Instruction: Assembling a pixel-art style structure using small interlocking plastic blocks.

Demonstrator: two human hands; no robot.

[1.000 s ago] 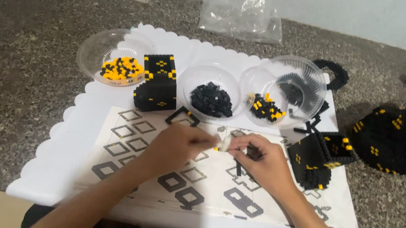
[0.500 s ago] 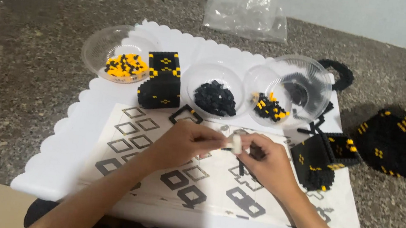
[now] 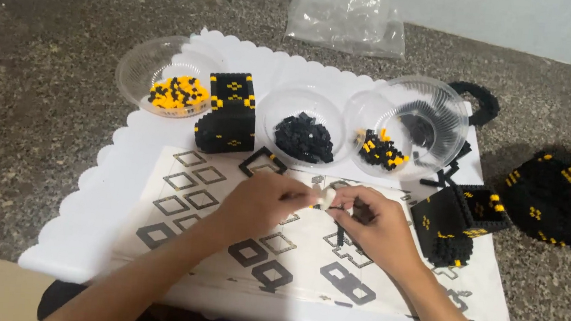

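A tiny black plastic building brick (image 3: 339, 222) sits above the printed white instruction sheet (image 3: 305, 252), pinched between left hand (image 3: 261, 203) and right hand (image 3: 373, 224) fingertips (light, stiff, easily dropped, best gripped by its sides); beyond the sheet stands a clear bowl of black bricks (image 3: 302, 124).

One head-worn view, looking steeply down

The camera is sitting above the person's forearms, facing forward and down at close range onto a white scalloped tray (image 3: 90, 185) on speckled floor (image 3: 31, 76), taking in the wall's foot at the top edge.
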